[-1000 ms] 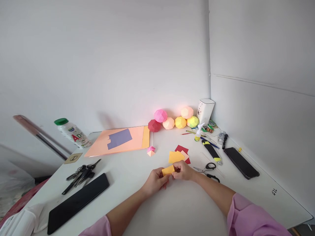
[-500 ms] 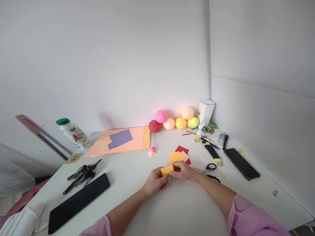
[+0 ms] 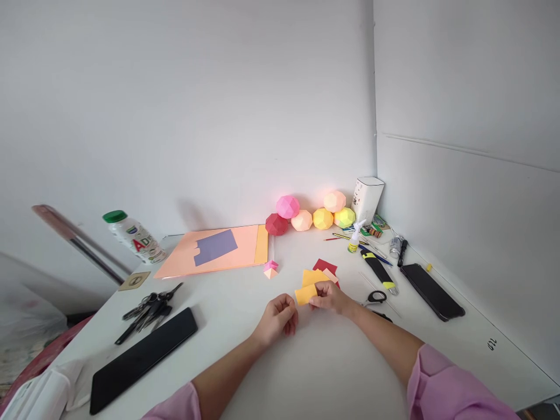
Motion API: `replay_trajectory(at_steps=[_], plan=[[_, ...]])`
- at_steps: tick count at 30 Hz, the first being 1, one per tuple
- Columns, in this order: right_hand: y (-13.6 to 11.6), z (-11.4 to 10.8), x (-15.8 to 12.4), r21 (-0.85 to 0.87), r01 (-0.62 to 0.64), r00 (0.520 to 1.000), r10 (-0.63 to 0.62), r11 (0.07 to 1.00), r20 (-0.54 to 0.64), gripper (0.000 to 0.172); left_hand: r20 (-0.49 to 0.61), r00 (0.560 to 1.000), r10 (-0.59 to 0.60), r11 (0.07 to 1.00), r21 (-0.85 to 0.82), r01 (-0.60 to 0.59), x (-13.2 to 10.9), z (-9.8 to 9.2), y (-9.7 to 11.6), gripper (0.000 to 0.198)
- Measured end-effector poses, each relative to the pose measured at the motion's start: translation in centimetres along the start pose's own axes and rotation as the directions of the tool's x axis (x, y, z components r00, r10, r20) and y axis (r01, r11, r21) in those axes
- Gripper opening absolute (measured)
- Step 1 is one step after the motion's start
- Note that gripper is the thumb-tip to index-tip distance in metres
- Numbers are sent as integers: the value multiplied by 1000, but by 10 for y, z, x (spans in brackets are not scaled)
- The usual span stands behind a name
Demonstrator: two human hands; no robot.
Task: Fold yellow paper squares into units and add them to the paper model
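Between the thumb and fingers of my right hand [image 3: 331, 296] is a small folded piece of yellow-orange paper [image 3: 305, 294], raised over the table. My left hand [image 3: 276, 317] hovers just left of it, apart from the paper, with its fingers loosely curled and nothing seen in them. Behind my right hand lie yellow-orange paper pieces [image 3: 312, 276], a dark red paper piece [image 3: 326, 266] and a peach one [image 3: 331, 275], overlapping. A small pink and peach folded paper shape [image 3: 270, 269] sits farther back, to the left.
Scissors [image 3: 377, 297], a utility knife [image 3: 378, 271], a glue bottle [image 3: 353, 239] and a phone [image 3: 432, 291] lie right. Faceted paper balls [image 3: 301, 220] line the wall. Left are peach sheets [image 3: 177, 256], keys [image 3: 149, 309], a black slab [image 3: 144, 359] and a white bottle [image 3: 135, 239].
My left hand has let go of the folded paper and drawn slightly away. My right hand has moved a little up and right, still holding the paper.
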State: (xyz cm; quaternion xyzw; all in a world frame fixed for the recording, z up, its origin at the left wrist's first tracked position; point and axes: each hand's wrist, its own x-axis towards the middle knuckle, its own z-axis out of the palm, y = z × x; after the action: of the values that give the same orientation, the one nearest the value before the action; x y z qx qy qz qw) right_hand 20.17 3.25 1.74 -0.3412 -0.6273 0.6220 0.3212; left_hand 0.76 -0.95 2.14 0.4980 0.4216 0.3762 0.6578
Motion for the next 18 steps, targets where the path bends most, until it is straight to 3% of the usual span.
replay_trajectory(at_steps=[3,6,11,18], plan=[[1,-1,0,17,17,1000,-17,1000,-22,20,-40,999,33,996,-84,-36,1,0,-1,22],[5,1,1,-77,17,1000,-18,997,-19,24,-55,998,34,992,-119,-41,2,-1,-1,28],[9,6,1,-281,19,996,-42,960,-73,28,-25,999,46,995,-93,-48,2,-2,0,38],[-1,10,-2,-286,108,993,-114,952,-7,25,-12,999,29,999,-18,-29,2,-1,1,35]])
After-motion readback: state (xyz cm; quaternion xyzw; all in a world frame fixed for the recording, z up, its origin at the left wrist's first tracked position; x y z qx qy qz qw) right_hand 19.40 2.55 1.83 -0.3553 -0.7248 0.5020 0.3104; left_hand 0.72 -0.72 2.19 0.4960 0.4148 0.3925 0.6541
